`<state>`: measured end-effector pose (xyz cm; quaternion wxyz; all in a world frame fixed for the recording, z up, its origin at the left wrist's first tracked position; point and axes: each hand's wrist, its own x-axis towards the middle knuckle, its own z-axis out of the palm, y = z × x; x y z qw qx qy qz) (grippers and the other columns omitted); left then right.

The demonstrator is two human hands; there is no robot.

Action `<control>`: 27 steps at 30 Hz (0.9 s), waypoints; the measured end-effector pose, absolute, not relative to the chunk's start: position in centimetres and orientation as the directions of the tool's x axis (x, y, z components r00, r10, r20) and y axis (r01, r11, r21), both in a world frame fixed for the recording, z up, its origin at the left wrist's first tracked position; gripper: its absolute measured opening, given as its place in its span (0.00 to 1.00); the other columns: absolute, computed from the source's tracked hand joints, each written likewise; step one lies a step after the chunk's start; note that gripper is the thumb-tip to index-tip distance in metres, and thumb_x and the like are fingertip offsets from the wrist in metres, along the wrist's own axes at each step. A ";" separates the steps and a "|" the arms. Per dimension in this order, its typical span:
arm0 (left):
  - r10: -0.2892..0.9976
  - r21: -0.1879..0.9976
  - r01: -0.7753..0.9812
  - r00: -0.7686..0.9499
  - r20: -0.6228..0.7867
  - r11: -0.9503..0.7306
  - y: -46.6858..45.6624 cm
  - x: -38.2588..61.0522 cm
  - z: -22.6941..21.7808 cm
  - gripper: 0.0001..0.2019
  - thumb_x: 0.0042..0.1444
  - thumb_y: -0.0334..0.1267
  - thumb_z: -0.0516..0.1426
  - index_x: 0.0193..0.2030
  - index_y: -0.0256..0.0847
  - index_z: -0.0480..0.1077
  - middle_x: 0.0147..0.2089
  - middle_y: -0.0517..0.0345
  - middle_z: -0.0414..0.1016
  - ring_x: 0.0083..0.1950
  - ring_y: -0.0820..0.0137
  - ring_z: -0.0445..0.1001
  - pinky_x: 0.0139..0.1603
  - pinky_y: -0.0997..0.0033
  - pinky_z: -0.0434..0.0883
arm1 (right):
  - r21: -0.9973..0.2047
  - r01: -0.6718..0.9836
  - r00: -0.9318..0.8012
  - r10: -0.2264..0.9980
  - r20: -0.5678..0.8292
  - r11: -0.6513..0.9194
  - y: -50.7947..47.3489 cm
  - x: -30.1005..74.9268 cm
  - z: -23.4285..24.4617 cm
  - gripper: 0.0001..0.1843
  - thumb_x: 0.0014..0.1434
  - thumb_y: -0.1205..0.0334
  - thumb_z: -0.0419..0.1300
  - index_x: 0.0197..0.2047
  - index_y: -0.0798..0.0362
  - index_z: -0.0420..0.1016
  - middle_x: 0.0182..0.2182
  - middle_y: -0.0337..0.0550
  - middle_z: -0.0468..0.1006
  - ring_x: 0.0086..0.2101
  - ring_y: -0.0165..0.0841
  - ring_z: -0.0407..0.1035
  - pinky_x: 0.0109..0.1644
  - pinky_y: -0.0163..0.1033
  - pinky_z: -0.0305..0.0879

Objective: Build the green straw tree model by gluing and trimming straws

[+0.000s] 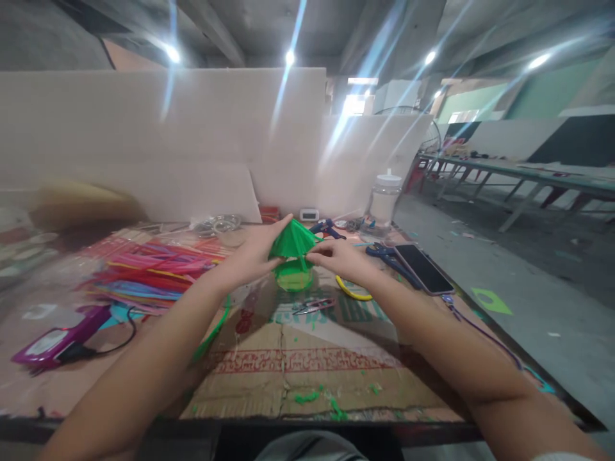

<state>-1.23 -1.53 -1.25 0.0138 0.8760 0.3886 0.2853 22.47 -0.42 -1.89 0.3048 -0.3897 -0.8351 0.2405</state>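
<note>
A bright green pleated cone (pixel 294 238), shaped like a small roof, stands above a round green base (pixel 294 278) on the cardboard. My left hand (pixel 257 251) grips the cone from its left side, fingers near the tip and thumb at the lower rim. At the right edge, my right hand (pixel 336 257) pinches the cone's rim or a thin green strip there; which of these is hard to see. Just in front of the base lies a small pair of snips (pixel 314 307). A yellow curved strip (pixel 353 291) rests below my right wrist.
Colourful fuzzy strips (pixel 148 275) lie in a heap at left, near a purple handheld device (pixel 62 339). To the right are dark-handled pliers (pixel 391 259) and a phone (pixel 423 269). A glue gun (pixel 327 228) and a lidded jar (pixel 383 200) stand behind. Green scraps (pixel 307 397) litter the cardboard (pixel 240 390).
</note>
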 end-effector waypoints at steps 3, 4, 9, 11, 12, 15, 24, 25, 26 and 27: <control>0.723 0.337 0.649 0.531 0.443 -0.682 -0.9 -2.1 -1.5 0.41 0.61 0.43 0.57 0.75 0.46 0.39 0.76 0.46 0.48 0.74 0.58 0.53 0.72 0.53 0.55 | -0.695 0.461 -0.520 0.803 0.292 0.551 -0.4 22.6 -2.1 0.13 0.60 0.53 0.59 0.34 0.54 0.79 0.29 0.42 0.79 0.30 0.32 0.70 0.34 0.37 0.61; 0.735 0.357 0.652 0.509 0.447 -0.669 -1.0 -2.2 -1.6 0.41 0.61 0.45 0.58 0.75 0.46 0.40 0.76 0.46 0.48 0.75 0.58 0.52 0.72 0.53 0.55 | -0.678 0.470 -0.509 0.801 0.316 0.566 -0.3 23.2 -2.1 0.14 0.60 0.53 0.58 0.32 0.54 0.78 0.27 0.41 0.78 0.29 0.31 0.68 0.33 0.36 0.60; 0.714 0.318 0.688 0.417 0.562 -0.652 -2.1 -2.4 -2.7 0.40 0.56 0.47 0.63 0.71 0.43 0.51 0.70 0.44 0.60 0.70 0.57 0.60 0.69 0.53 0.59 | -0.623 0.561 -0.377 0.838 0.395 0.545 1.2 27.4 -1.1 0.14 0.62 0.52 0.57 0.30 0.53 0.73 0.23 0.38 0.71 0.26 0.30 0.64 0.31 0.37 0.58; 0.735 0.309 0.731 0.371 0.568 -0.608 -2.7 -2.7 -3.0 0.33 0.55 0.48 0.64 0.65 0.41 0.60 0.63 0.45 0.68 0.64 0.56 0.67 0.62 0.54 0.65 | -0.630 0.581 -0.353 0.857 0.376 0.516 1.4 28.2 -0.8 0.14 0.61 0.52 0.57 0.31 0.53 0.73 0.23 0.38 0.72 0.26 0.31 0.65 0.31 0.37 0.58; 0.760 0.317 0.762 0.332 0.559 -0.565 -3.0 -2.9 -3.0 0.29 0.55 0.49 0.64 0.60 0.39 0.64 0.58 0.45 0.72 0.58 0.56 0.71 0.56 0.56 0.68 | -0.620 0.592 -0.353 0.857 0.376 0.515 1.3 28.2 -0.8 0.14 0.62 0.52 0.57 0.31 0.53 0.73 0.24 0.38 0.72 0.27 0.31 0.65 0.31 0.37 0.58; 0.846 0.363 0.826 0.230 0.481 -0.432 -3.8 -3.0 -2.7 0.19 0.57 0.52 0.61 0.44 0.38 0.72 0.42 0.52 0.77 0.41 0.62 0.75 0.41 0.64 0.69 | -0.549 0.618 -0.384 0.825 0.415 0.564 0.8 27.1 -1.3 0.16 0.63 0.50 0.56 0.32 0.53 0.75 0.26 0.41 0.75 0.28 0.32 0.66 0.33 0.38 0.58; 0.830 0.287 0.875 0.198 0.522 -0.390 -4.1 -1.7 -3.3 0.15 0.65 0.44 0.51 0.40 0.40 0.78 0.37 0.54 0.81 0.37 0.64 0.76 0.36 0.68 0.65 | -0.515 0.552 -0.473 0.755 0.455 0.656 -0.3 24.1 -3.0 0.10 0.63 0.60 0.58 0.32 0.54 0.76 0.27 0.39 0.76 0.28 0.30 0.66 0.33 0.37 0.58; 0.808 0.222 0.895 0.213 0.549 -0.387 -4.0 -1.8 -3.4 0.15 0.64 0.43 0.51 0.40 0.40 0.78 0.38 0.52 0.82 0.39 0.62 0.77 0.37 0.67 0.66 | -0.497 0.550 -0.473 0.741 0.477 0.671 -0.4 24.0 -3.1 0.09 0.63 0.61 0.58 0.32 0.53 0.75 0.27 0.39 0.76 0.28 0.30 0.66 0.33 0.37 0.58; 0.788 0.157 0.912 0.230 0.572 -0.380 -3.9 -1.9 -3.5 0.15 0.64 0.42 0.51 0.40 0.39 0.78 0.39 0.50 0.82 0.40 0.60 0.78 0.39 0.65 0.66 | -0.475 0.555 -0.469 0.728 0.500 0.683 -0.6 24.0 -3.1 0.09 0.63 0.62 0.58 0.32 0.53 0.74 0.28 0.39 0.76 0.29 0.30 0.67 0.33 0.37 0.59; 0.772 0.102 0.923 0.245 0.587 -0.370 -3.9 -2.0 -3.6 0.15 0.64 0.42 0.51 0.40 0.39 0.78 0.40 0.49 0.82 0.42 0.59 0.78 0.40 0.64 0.67 | -0.461 0.557 -0.460 0.719 0.521 0.691 -0.8 23.9 -3.1 0.07 0.63 0.63 0.58 0.33 0.53 0.74 0.29 0.40 0.77 0.29 0.30 0.68 0.34 0.37 0.60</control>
